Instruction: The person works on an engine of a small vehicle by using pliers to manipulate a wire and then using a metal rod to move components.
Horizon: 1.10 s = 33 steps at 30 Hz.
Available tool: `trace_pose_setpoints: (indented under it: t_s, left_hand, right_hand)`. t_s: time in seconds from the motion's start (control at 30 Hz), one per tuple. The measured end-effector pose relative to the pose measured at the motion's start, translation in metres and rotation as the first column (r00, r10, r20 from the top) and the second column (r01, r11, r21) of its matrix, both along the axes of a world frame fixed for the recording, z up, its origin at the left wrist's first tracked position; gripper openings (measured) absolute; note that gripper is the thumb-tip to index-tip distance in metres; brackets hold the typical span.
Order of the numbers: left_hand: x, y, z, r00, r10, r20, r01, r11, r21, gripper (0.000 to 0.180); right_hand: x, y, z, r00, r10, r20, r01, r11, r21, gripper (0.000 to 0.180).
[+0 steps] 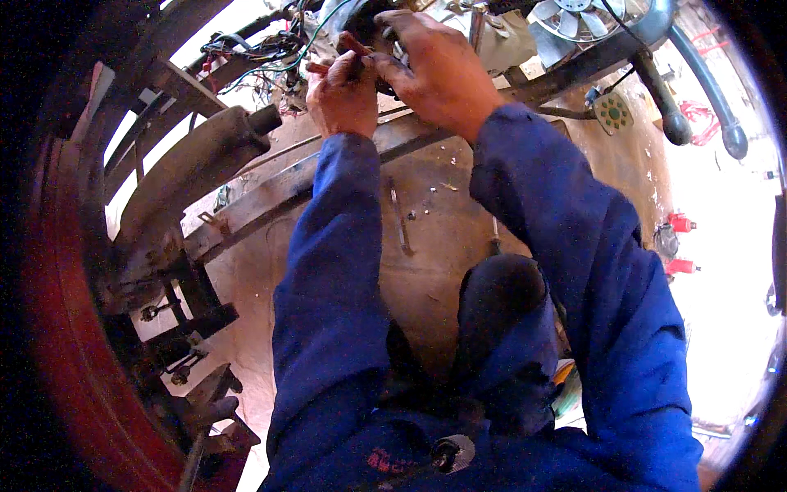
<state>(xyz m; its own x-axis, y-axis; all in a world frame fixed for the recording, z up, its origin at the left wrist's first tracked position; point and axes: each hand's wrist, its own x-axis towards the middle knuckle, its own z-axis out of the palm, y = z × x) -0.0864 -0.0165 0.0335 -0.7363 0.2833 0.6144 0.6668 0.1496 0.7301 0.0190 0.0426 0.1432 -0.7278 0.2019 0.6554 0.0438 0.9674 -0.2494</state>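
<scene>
Watching through the head camera, I saw both hands raised to the top of the frame, working at a dark rounded metal part (pixel 361 20) fixed to a rusty steel vehicle frame (pixel 270 197). The left hand (pixel 343 94), in a blue cloth sleeve, was closed around a small reddish-handled tool or wire end (pixel 354 43); I could not tell which. The right hand (pixel 438 70) lay curled over the dark part, fingers wrapped on its upper edge; what, if anything, those fingers pinched was not visible.

I judged the dark part rigid and heavy, bolted in place and probably greasy, best steadied by its outer rim as the right hand seemed to do. The tangle of thin coloured wires (pixel 254 53) just left of it looked light, limp and easily snagged or broken, better taken by the insulation close to the ends.

Much was concealed. The hands covered most of the part, and its top was cut off by the frame edge. A white plastic fan (pixel 574 16) at upper right was only partly in view. The left side fell into dark fisheye shadow beside a grey cylindrical exhaust pipe (pixel 193 168), and overexposed ground washed out the right.
</scene>
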Motion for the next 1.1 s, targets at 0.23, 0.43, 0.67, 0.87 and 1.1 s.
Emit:
trace_pose_setpoints:
  t_s: [0.23, 0.43, 0.67, 0.87, 1.1]
  left_hand:
    - [0.002, -0.006, 0.0, 1.0, -0.004, 0.017, 0.004, 1.0, -0.002, 0.023]
    - [0.001, -0.008, 0.001, 0.997, -0.068, 0.036, 0.069, 0.997, -0.038, 0.02]
    - [0.004, -0.017, 0.004, 0.984, -0.125, 0.129, 0.118, 0.991, 0.063, 0.02]
    - [0.011, -0.01, 0.007, 1.0, -0.028, -0.008, 0.028, 0.999, 0.034, 0.046]
    - [0.016, -0.011, 0.012, 0.951, -0.291, 0.106, 0.251, 0.925, 0.286, 0.07]
  right_hand:
    - [-0.014, -0.003, 0.018, 0.942, 0.069, 0.327, 0.006, 0.975, -0.224, 0.025]
    - [-0.02, 0.015, 0.006, 0.97, 0.021, 0.241, -0.023, 1.0, 0.005, 0.024]
    - [-0.014, 0.021, 0.005, 0.956, -0.025, 0.293, 0.055, 0.994, -0.097, 0.02]
    - [-0.013, 0.015, 0.001, 0.957, -0.021, 0.29, 0.065, 0.988, -0.143, 0.018]
    - [-0.009, 0.014, 0.007, 0.965, 0.01, 0.261, 0.031, 0.988, -0.153, 0.019]
